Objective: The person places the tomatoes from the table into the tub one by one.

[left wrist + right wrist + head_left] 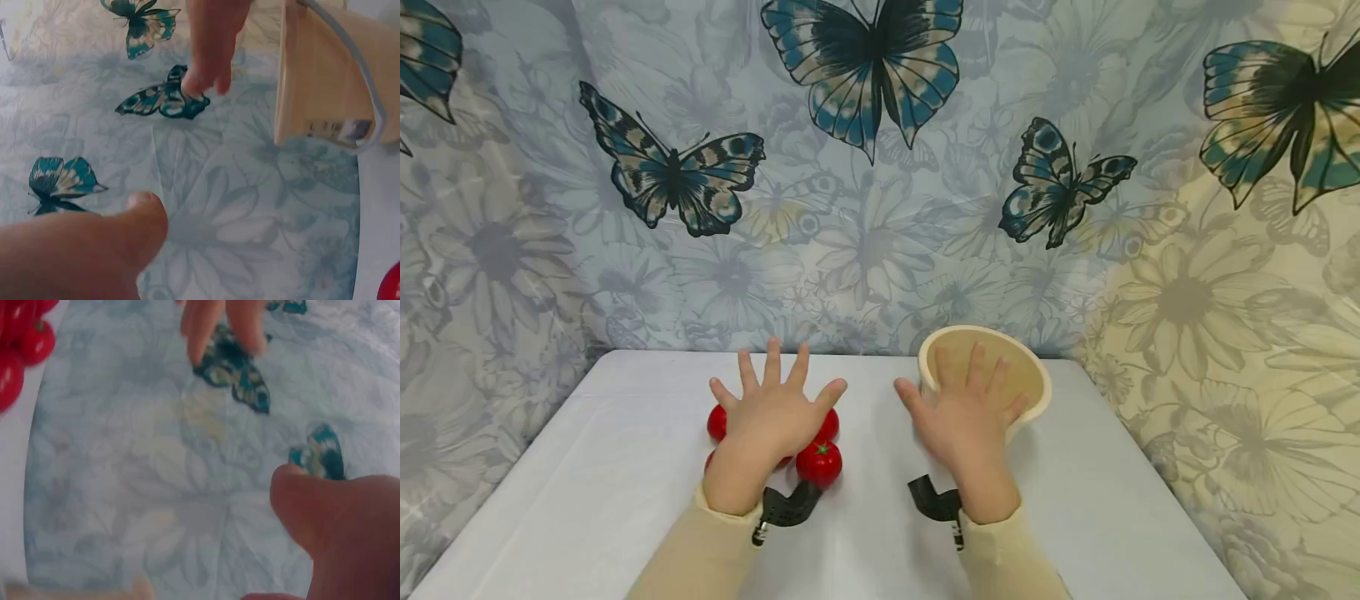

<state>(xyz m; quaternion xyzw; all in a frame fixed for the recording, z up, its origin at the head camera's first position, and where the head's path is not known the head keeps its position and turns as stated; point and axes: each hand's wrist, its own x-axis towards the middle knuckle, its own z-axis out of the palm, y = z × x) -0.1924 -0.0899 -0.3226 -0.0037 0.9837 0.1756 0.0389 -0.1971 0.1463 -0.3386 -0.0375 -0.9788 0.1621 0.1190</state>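
My left hand hovers with spread fingers over several red tomatoes, hiding part of them. Nothing is in its grasp. To the right, my right hand is raised with its fingers spread, in front of a cream bucket, and it holds nothing either. In the left wrist view the bucket shows a grey curved strip and a small label. That view also has a thumb low at the left. The right wrist view catches tomatoes at its upper left and a thumb at the right.
A white table lies under the hands. Behind it hangs a cloth printed with butterflies and flowers, which also runs along both sides. Each wrist carries a black mount, and the sleeves are cream.
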